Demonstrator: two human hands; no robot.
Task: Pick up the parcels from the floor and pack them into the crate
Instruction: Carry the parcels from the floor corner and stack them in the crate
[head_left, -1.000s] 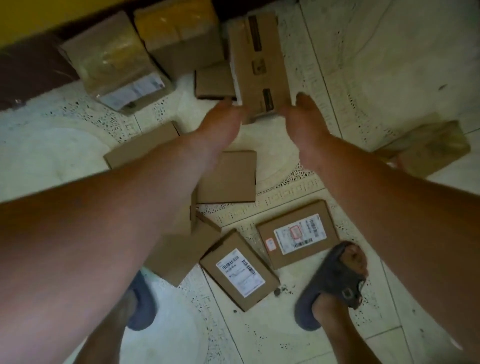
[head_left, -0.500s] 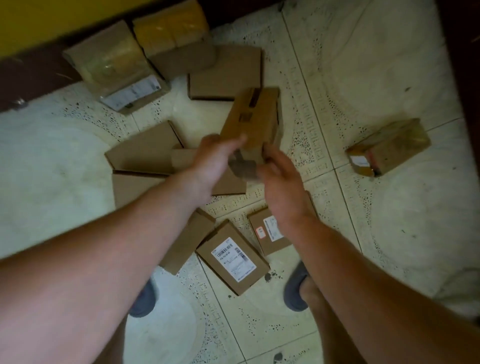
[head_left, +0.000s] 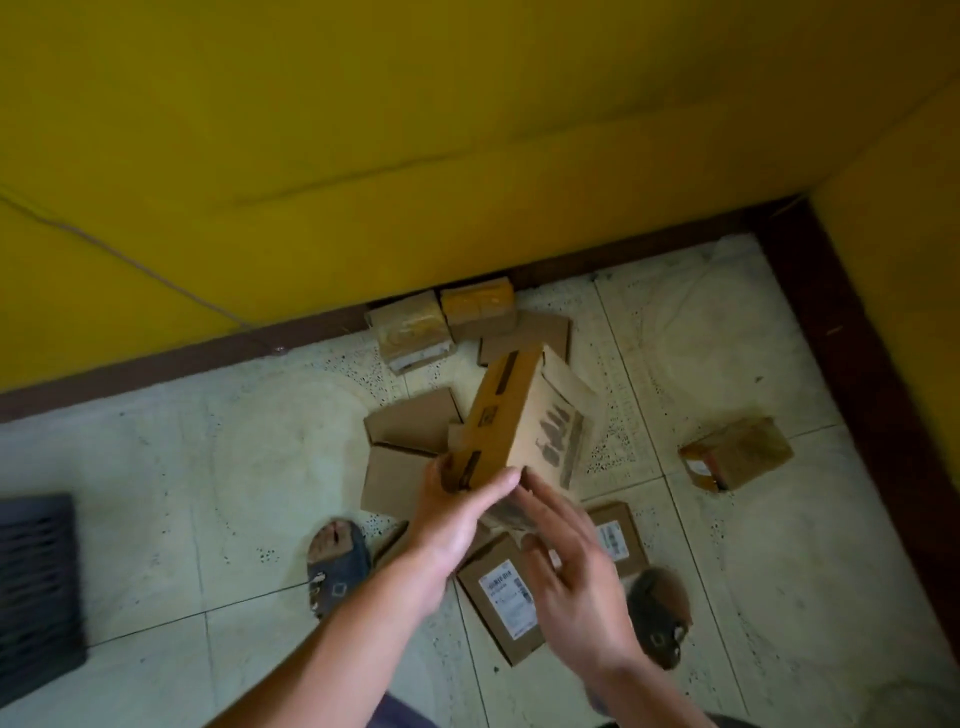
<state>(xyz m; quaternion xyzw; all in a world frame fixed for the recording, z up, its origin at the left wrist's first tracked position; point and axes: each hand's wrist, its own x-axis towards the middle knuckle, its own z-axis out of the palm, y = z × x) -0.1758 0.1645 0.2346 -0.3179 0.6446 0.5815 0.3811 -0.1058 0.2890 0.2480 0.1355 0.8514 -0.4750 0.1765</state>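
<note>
A printed cardboard box (head_left: 524, 421) is gripped by the left hand (head_left: 457, 506) above floor parcels, while the right hand (head_left: 566, 566) is held open beside it

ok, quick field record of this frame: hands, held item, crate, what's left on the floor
held: cardboard box, lifted off the floor, tilted
left hand: grips the box's near lower corner
right hand: fingers spread, at the box's near underside; contact unclear
crate: dark slatted thing at left frame edge, probably the crate; contents not visible
floor: several parcels remain
labelled parcel: flat, between the feet, partly under the right hand
taped parcel: alone, right of the pile
wall parcels: against the yellow wall's skirting
</note>
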